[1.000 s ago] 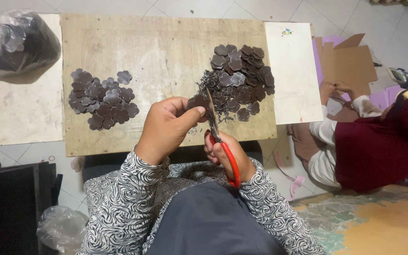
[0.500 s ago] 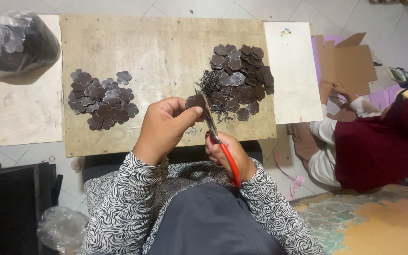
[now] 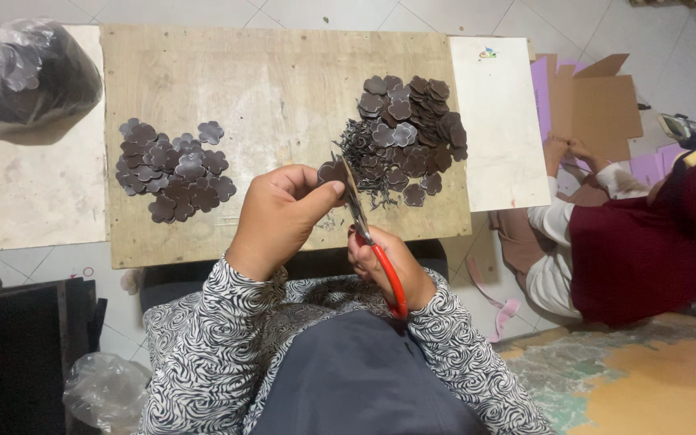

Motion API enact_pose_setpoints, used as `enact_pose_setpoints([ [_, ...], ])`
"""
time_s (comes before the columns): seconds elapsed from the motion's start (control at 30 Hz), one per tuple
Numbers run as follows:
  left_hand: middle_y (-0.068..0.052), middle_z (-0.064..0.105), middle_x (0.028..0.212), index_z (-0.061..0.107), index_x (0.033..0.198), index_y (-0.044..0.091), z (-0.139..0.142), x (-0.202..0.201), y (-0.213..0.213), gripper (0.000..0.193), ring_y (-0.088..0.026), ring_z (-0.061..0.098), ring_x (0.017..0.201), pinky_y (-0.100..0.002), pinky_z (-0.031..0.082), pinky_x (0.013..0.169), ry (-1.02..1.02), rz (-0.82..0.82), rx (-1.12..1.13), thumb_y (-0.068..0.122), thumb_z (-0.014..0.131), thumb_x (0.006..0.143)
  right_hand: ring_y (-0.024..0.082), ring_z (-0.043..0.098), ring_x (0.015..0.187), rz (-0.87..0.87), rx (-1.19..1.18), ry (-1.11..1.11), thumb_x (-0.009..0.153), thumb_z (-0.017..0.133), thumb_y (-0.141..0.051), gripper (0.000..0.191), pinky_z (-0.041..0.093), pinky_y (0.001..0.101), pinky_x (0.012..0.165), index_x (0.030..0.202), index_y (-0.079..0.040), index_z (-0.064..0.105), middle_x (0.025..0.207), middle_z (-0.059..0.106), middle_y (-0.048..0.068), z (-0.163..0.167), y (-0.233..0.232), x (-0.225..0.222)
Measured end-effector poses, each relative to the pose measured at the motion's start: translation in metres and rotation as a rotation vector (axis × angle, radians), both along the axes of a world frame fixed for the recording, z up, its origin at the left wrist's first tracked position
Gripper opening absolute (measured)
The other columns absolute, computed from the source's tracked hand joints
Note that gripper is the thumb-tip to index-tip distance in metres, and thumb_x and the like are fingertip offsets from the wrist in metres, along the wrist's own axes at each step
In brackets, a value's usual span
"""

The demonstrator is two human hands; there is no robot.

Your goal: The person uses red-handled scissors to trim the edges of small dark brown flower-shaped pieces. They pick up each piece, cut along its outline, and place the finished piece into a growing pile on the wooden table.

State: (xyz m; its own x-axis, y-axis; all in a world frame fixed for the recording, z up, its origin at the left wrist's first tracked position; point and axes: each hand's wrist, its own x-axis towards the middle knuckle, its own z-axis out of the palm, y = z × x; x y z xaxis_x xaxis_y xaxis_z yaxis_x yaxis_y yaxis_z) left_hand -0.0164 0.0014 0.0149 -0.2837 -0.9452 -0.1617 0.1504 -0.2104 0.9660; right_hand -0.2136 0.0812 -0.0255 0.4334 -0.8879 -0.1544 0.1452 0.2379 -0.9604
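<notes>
A home craft workshop is suggested: a low wooden board (image 3: 283,97) is laid on tiled floor (image 3: 606,24), with flower-shaped cutouts (image 3: 172,171) piled and cardboard (image 3: 598,101) kept nearby.

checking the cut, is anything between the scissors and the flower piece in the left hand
Nothing visible. The left hand pinches the flower piece right at the scissors blades, held by the right hand. The piles lie beyond on the board.
</notes>
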Motion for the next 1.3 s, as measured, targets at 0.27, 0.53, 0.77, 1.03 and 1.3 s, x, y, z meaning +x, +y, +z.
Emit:
enact_pose_setpoints([
  [0.27,-0.002,0.073,0.077,0.073,0.090,-0.002,0.0011,-0.0004,0.0013,0.015,-0.002,0.060,0.066,-0.019,0.047,0.057,-0.128,-0.004,0.001,0.013,0.075,0.090,0.006,0.041,0.069,0.028,-0.099,0.060,0.098,0.055,-0.069,0.062,0.036,0.0212,0.060,0.097,-0.007,0.048,0.081,0.043,-0.002,0.0000,-0.0021,0.0020],
  [0.53,-0.003,0.076,0.080,0.073,0.092,-0.003,-0.0054,-0.0019,0.0011,0.016,-0.003,0.064,0.068,-0.019,0.050,0.058,-0.082,0.013,0.017,0.013,0.075,0.089,0.006,0.039,0.068,0.008,-0.036,-0.021,0.099,0.058,-0.065,0.058,0.034,0.0212,0.058,0.095,-0.008,0.046,0.083,0.042,-0.002,-0.0063,-0.0009,0.0032],
  [0.77,0.001,0.072,0.081,0.072,0.095,0.000,-0.0071,-0.0017,0.0009,0.013,-0.002,0.059,0.070,-0.018,0.047,0.060,-0.034,0.014,-0.036,0.013,0.073,0.094,0.007,0.040,0.071,0.015,-0.029,-0.011,0.101,0.057,-0.062,0.056,0.036,0.0216,0.061,0.097,-0.007,0.047,0.085,0.042,-0.002,-0.0043,-0.0003,0.0026],
  [1.03,0.002,0.071,0.086,0.070,0.101,0.000,-0.0038,0.0016,0.0021,0.012,-0.001,0.061,0.075,-0.017,0.049,0.064,0.017,-0.086,-0.047,0.010,0.072,0.095,0.008,0.043,0.077,0.064,-0.121,0.029,0.101,0.050,-0.070,0.063,0.039,0.0224,0.069,0.102,-0.007,0.049,0.089,0.044,-0.001,-0.0032,0.0006,0.0026],
  [1.3,0.001,0.070,0.086,0.068,0.102,0.000,-0.0041,-0.0017,0.0019,0.013,-0.003,0.062,0.076,-0.018,0.051,0.066,0.073,-0.050,-0.032,0.009,0.071,0.094,0.009,0.042,0.075,0.039,-0.043,-0.040,0.100,0.052,-0.068,0.063,0.038,0.0239,0.068,0.099,-0.006,0.049,0.087,0.043,0.000,-0.0008,0.0003,0.0041],
])
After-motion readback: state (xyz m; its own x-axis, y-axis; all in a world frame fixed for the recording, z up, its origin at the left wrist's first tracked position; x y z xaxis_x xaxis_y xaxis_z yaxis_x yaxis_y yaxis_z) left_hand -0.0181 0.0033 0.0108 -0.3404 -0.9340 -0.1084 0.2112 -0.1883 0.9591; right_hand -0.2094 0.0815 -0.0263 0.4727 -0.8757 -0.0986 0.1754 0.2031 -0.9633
